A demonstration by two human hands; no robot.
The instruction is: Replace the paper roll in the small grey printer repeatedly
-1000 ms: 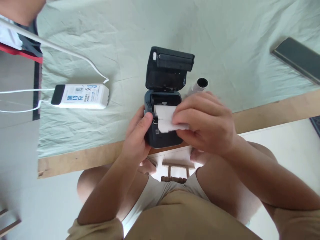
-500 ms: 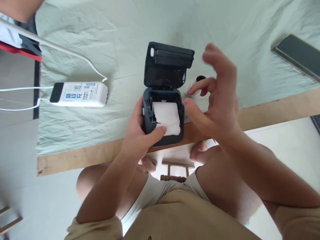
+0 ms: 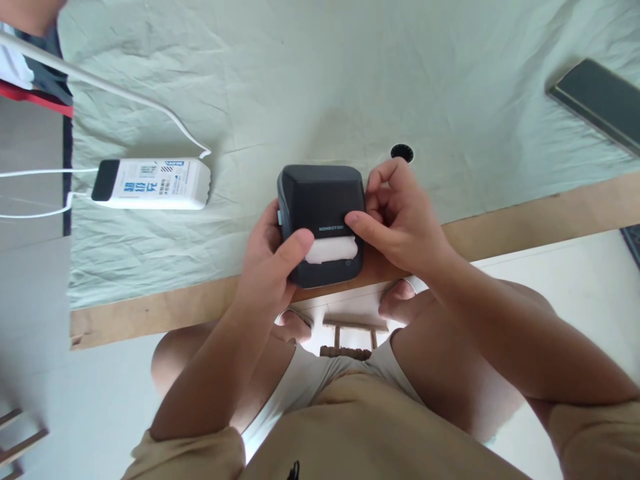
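Note:
A dark label printer (image 3: 323, 200) with its lid down sits at the table's front edge. White paper (image 3: 331, 250) sticks out of the slot below the lid. My left hand (image 3: 273, 260) grips the printer's left side, the thumb on top at the paper's left end. On the right side, my right hand (image 3: 400, 213) holds the printer with curled fingers and its thumb on the lid's lower right corner. Just beyond those fingers lies a small round black-faced object (image 3: 401, 153), partly hidden.
A white power bank (image 3: 155, 183) with cables lies on the left of the pale green tablecloth (image 3: 240, 87). A dark flat device (image 3: 600, 100) rests at the far right. A wooden table edge (image 3: 155, 310) runs along the front. Part of another person's arm (image 3: 30, 13) shows at top left.
The printer's lid has swung down from raised to shut, covering the inside. My right hand has moved left and down from the air onto the printer. My left hand still holds it.

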